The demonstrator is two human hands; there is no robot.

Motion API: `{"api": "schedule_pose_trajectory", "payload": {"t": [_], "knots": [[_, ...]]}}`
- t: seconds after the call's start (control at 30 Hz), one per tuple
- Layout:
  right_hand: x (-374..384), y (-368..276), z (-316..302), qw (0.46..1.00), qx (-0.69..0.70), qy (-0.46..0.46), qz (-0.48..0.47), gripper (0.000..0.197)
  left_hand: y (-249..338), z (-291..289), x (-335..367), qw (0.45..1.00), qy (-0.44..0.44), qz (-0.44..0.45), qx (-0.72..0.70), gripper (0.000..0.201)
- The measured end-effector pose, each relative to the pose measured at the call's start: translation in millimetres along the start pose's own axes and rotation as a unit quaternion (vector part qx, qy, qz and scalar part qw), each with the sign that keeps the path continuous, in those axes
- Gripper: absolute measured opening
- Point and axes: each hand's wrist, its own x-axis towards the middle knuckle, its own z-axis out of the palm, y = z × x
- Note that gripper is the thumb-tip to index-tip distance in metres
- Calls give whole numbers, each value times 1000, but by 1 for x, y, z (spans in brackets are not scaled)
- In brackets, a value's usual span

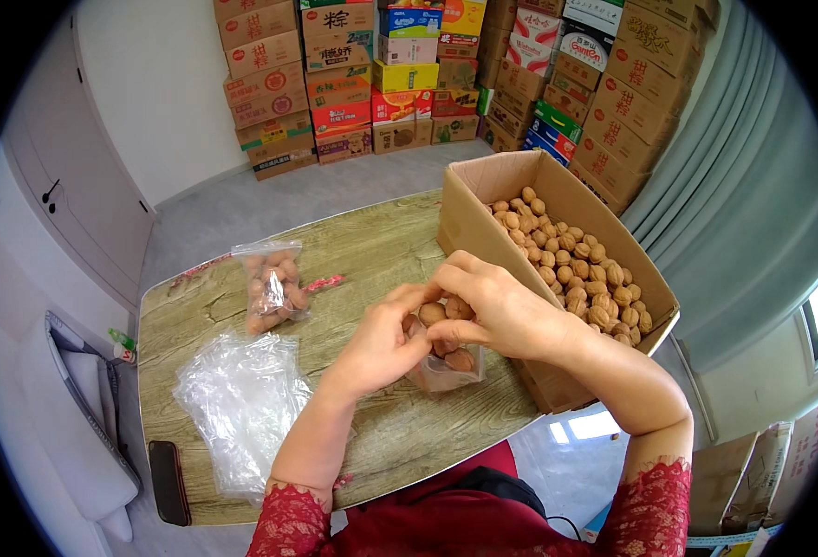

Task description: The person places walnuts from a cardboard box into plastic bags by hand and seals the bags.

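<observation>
A clear plastic bag [437, 380] with walnuts in it stands at the near middle of the table, next to the carton. My left hand [389, 339] is closed on the left side of its mouth, thumb and fingers bent round the film. From the right, my right hand [497, 304] curls over the opening. Walnuts [458, 307] show between its thumb and fingers, at the bag's mouth. Its fingertips are partly hidden behind the walnuts and the left hand. Farther left, a filled zip bag of walnuts [275, 290] lies on the table.
A large open carton [488, 243] of loose walnuts [576, 265] stands at the right of the wooden table [372, 232]. Flat clear bags [242, 399] are heaped at the left, near a dark phone [168, 483]. Stacked boxes [339, 84] line the far wall.
</observation>
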Motion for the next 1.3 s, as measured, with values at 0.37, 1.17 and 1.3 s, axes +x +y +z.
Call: {"api": "schedule_pose_trajectory", "payload": {"t": [0.37, 1.17, 1.3], "knots": [[-40, -31, -7, 972, -223, -37, -60, 27, 9, -8, -3, 1000, -6, -19, -23, 46], [-97, -3, 63, 952, -14, 293, 93, 15, 17, -46, -11, 996, -40, -23, 78, 21], [-101, -2, 66, 940, 10, 324, 110, 19, 6, -49, -7, 989, -69, -12, 128, 11]]}}
